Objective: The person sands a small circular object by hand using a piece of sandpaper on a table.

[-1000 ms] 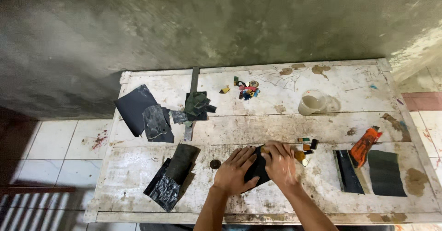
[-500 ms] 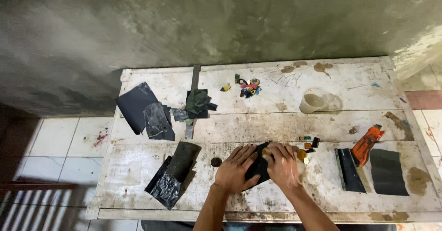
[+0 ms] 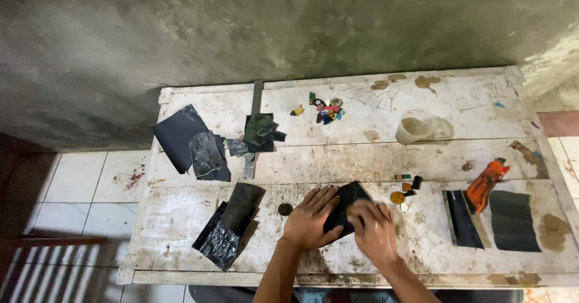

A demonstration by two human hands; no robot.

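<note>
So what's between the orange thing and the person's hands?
In the head view, small bits lie between the orange tool and the right hand: an orange round piece, little dark blocks, then bare table.

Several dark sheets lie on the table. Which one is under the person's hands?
The dark sheet at the front middle of the table: the left hand presses it flat and the blurred right hand lies over it. No hand touches the other sheets.
</note>
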